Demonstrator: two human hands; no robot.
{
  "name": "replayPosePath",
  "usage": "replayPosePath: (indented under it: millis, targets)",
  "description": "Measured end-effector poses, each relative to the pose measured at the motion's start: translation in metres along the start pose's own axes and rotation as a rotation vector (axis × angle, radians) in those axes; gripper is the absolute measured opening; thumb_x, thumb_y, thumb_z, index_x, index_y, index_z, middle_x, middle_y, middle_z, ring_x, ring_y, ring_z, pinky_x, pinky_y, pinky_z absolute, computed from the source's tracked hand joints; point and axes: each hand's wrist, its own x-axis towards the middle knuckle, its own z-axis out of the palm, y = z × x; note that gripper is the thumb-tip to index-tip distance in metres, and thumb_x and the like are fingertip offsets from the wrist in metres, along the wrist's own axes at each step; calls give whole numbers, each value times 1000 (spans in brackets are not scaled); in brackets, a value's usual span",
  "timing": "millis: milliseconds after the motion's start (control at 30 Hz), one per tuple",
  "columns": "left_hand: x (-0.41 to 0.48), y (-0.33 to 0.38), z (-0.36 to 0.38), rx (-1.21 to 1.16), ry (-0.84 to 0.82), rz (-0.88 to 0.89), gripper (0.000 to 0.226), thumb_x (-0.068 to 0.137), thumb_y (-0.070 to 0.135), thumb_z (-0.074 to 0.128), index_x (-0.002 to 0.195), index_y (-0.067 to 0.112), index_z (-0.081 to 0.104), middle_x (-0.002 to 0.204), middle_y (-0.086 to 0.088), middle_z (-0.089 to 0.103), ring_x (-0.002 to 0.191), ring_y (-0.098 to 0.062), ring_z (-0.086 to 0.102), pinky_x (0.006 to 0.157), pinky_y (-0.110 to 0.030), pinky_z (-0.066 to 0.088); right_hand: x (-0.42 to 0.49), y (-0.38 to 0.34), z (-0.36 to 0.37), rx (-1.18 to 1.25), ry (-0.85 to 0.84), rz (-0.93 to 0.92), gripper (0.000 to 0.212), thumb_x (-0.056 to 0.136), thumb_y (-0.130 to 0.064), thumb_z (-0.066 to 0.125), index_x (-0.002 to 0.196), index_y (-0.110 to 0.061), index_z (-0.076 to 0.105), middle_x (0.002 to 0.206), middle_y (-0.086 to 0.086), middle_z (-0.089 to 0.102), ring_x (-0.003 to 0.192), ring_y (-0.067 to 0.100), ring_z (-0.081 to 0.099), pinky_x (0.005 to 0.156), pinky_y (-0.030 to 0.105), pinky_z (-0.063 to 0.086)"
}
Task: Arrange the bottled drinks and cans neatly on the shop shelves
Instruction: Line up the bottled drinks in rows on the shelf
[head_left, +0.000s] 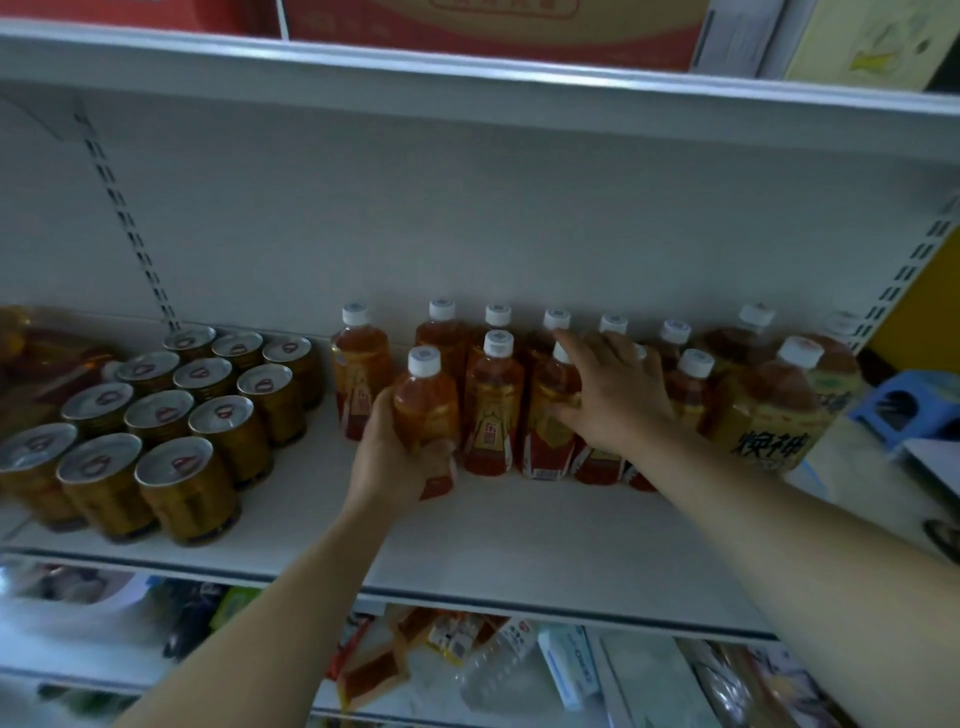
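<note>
On the white shelf (519, 540) stand several amber tea bottles with white caps. My left hand (395, 457) grips one small tea bottle (423, 400) by its lower body, at the left front of the group. My right hand (615, 395) lies with spread fingers over the tops and sides of the bottles in the middle; its thumb presses a front bottle (550, 421). Another front bottle (493, 410) stands between my hands. Several gold cans (171, 415) with pull tabs stand in rows at the left of the shelf.
Two large tea bottles (779, 410) stand at the shelf's right end. A red carton (493, 31) sits on the shelf above. The shelf below holds mixed packets and a lying clear bottle (498, 665). A blue stool (909, 405) is at the far right.
</note>
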Motion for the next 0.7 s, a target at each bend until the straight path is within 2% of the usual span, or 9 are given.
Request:
replayPosePath:
  millis: [200, 333, 400, 433, 500, 567, 600, 667, 700]
  targets:
    - [34, 11, 13, 52, -34, -26, 71, 79, 20, 72, 135, 30, 31, 117, 7, 56, 114, -21, 54, 91, -39, 46, 1, 0, 6, 6, 11, 11, 89, 84, -60, 55, 151, -33, 4, 155, -2, 23, 145, 24, 11, 113, 55, 16]
    - [41, 12, 13, 114, -128, -27, 80, 81, 21, 71, 142, 28, 20, 131, -2, 52, 120, -25, 50, 98, -42, 43, 3, -1, 7, 14, 14, 24, 87, 84, -60, 55, 151, -34, 6, 156, -2, 22, 145, 24, 10, 114, 56, 13]
    - [43, 10, 7, 140, -178, -43, 80, 80, 24, 71, 141, 28, 20, 131, -2, 50, 120, -24, 49, 99, -43, 42, 2, 0, 8, 24, 20, 26, 86, 84, -59, 55, 151, -34, 7, 156, -3, 24, 145, 24, 11, 113, 56, 13]
    - [42, 10, 1, 171, -161, -2, 75, 79, 28, 71, 138, 28, 25, 127, 0, 51, 116, -22, 50, 98, -43, 44, 2, 0, 8, 31, 24, 26, 86, 84, -59, 56, 150, -35, 7, 155, -3, 25, 145, 24, 11, 113, 56, 14]
    - [39, 9, -13, 239, 41, 123, 55, 80, 32, 67, 127, 25, 41, 121, 1, 52, 113, -19, 49, 97, -40, 43, 2, -1, 8, 42, 28, 26, 86, 83, -57, 57, 150, -35, 8, 154, -3, 26, 145, 23, 12, 113, 56, 14]
    - [39, 9, -30, 287, 291, 117, 49, 86, 27, 60, 129, 14, 42, 128, -10, 44, 123, -29, 38, 102, -42, 35, 2, -3, 7, 53, 30, 42, 86, 82, -55, 58, 150, -34, 9, 153, -3, 29, 144, 23, 12, 112, 56, 15]
    - [44, 9, -39, 279, 350, 68, 53, 88, 26, 57, 135, 12, 36, 135, -15, 39, 128, -34, 33, 105, -45, 31, 3, -4, 7, 53, 25, 52, 87, 81, -56, 58, 150, -34, 9, 153, -3, 29, 144, 23, 11, 112, 57, 15]
    - [63, 7, -52, 169, 279, -97, 78, 85, 26, 61, 148, 20, 16, 149, -13, 28, 135, -34, 29, 109, -50, 31, 2, -7, 7, 50, 17, 61, 87, 81, -58, 56, 150, -35, 8, 153, -4, 30, 145, 23, 10, 112, 57, 14]
    - [74, 4, -54, 98, 194, -169, 90, 82, 25, 66, 150, 25, 7, 150, -11, 29, 134, -32, 34, 108, -50, 34, 2, -7, 7, 51, 15, 63, 86, 82, -59, 56, 150, -35, 8, 153, -5, 30, 145, 23, 10, 112, 57, 14]
